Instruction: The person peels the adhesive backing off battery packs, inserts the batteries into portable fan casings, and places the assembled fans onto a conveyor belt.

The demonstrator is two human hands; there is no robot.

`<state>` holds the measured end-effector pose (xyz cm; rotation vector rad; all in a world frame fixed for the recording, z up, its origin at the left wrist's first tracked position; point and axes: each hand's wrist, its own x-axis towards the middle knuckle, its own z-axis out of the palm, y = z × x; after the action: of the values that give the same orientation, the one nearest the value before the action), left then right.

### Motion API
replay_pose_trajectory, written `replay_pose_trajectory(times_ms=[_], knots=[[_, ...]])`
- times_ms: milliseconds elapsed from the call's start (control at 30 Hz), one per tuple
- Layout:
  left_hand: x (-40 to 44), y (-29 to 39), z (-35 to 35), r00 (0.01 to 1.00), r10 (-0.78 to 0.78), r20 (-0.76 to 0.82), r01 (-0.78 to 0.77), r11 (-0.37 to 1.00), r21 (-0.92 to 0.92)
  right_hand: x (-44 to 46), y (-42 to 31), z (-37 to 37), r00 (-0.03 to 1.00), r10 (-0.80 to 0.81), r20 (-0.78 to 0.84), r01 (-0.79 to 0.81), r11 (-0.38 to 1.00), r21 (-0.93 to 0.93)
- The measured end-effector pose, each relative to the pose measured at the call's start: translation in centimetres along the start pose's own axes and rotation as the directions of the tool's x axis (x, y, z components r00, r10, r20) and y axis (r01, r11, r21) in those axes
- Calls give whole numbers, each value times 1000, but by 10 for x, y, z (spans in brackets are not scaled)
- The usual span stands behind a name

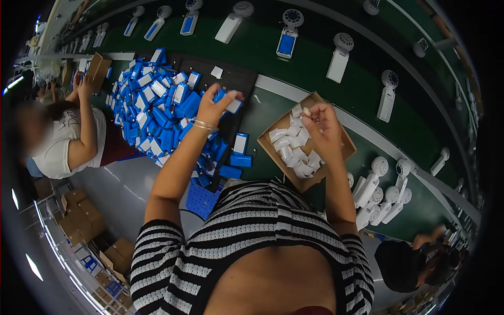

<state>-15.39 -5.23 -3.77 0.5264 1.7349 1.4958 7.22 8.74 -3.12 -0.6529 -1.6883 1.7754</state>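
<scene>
My left hand (212,107) is closed around a blue battery pack (234,107) with a white label, held over the edge of the dark mat. Beside it spreads a large heap of similar blue battery packs (165,113), with a few lying apart near my body. My right hand (324,128) is above an open cardboard box (266,140), thumb and fingers pinched on a small white piece (306,111). White, curled, sticker-like pieces (287,153) fill much of that box. What exactly the pinched piece is cannot be made out.
Small white fans (290,34), some with blue packs inside, line the conveyor (252,44) ahead. More white fans (379,191) lie clustered at the right. A co-worker (73,131) works at the left, another person (407,262) at lower right. A blue basket (202,199) stands near my body.
</scene>
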Motion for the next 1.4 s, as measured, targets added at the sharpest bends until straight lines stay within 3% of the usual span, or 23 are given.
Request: replay_pose_trajectory(times_ms=[33, 100, 133, 200, 267, 367, 500, 600, 667, 733, 800, 833, 867, 900, 933, 1000, 1033, 1133, 1167, 1200, 1267, 1333, 1400], knots=[[0, 18, 22, 992, -124, -23, 112, 947, -301, 0, -10, 7, 1000, 1, -5, -1, 1000, 1], [-5, 32, 41, 972, -111, 207, 170, 940, -296, 3, -32, 19, 984, -153, 90, 168, 967, -193], [-11, 31, 64, 979, -14, 205, 85, 935, -344, 5, -42, 22, 975, -202, 86, 219, 931, -291], [-23, 43, 87, 930, -89, 356, 230, 898, -375, 9, -50, 22, 958, -274, 82, 284, 877, -387], [-32, 41, 96, 910, -131, 394, 251, 929, -271, 10, -51, 20, 903, -416, 107, 415, 778, -472], [-38, 37, 104, 902, -65, 426, 67, 998, 11, 7, -47, 14, 817, -565, 116, 529, 654, -540], [-31, 24, 111, 922, 55, 382, -164, 952, 259, 2, -30, 8, 795, -584, 164, 562, 607, -562], [-26, 29, 118, 870, -150, 470, 41, 971, 234, 1, -10, 1, 838, -528, 141, 534, 736, -417], [-28, 27, 129, 847, -419, 328, 452, 891, -29, -3, -4, -6, 806, -548, 223, 592, 735, -331], [-4, 19, 125, 927, -266, 263, 319, 930, -184, -20, -4, -1, 839, -461, 290, 541, 766, -346], [6, 19, 113, 897, -303, 321, 370, 912, -176, -30, -4, -4, 893, -146, 425, 366, 787, -497], [11, 15, 107, 876, -285, 389, 374, 911, -174, -34, 5, -10, 893, -149, 424, 366, 788, -495], [15, 12, 105, 848, -265, 459, 377, 911, -169, -39, 17, -14, 886, -117, 449, 418, 621, -663], [15, 14, 110, 945, -58, 323, 30, 996, 89, -33, 12, -14, 883, -82, 462, 452, 411, -792], [12, 16, 115, 946, 208, 248, -290, 883, 368, -25, 7, -15, 887, -90, 453, 449, 400, -799], [8, 16, 123, 827, 405, 391, -563, 593, 576, -8, -9, -14, 983, -89, -160, 1, 876, -483], [6, 10, 130, 752, 451, 480, -657, 456, 601, 1, -5, -14, 984, 101, -149, -134, 963, -234], [21, 5, 142, 719, 401, 568, -676, 592, 438, 15, 33, -26, 951, 69, -301, -68, 998, 15], [36, 6, 143, 681, 425, 597, -680, 670, 299, 11, 35, -32, 918, -10, -396, -24, 996, -82], [54, 6, 144, 786, 388, 482, -589, 707, 391, 9, 34, -40, 895, -68, -441, 38, 996, -75], [114, -7, 150, 834, 544, 93, -430, 533, 729, 1, 26, -55, 862, -111, -494, 107, 994, -36], [154, 2, 165, 963, 269, -15, -110, 444, 889, -5, 12, -54, 880, -144, -452, 111, 989, -99], [186, -10, 167, 987, 160, -28, -41, 415, 909, -6, 5, -52, 913, -160, -376, 124, 985, -118]])
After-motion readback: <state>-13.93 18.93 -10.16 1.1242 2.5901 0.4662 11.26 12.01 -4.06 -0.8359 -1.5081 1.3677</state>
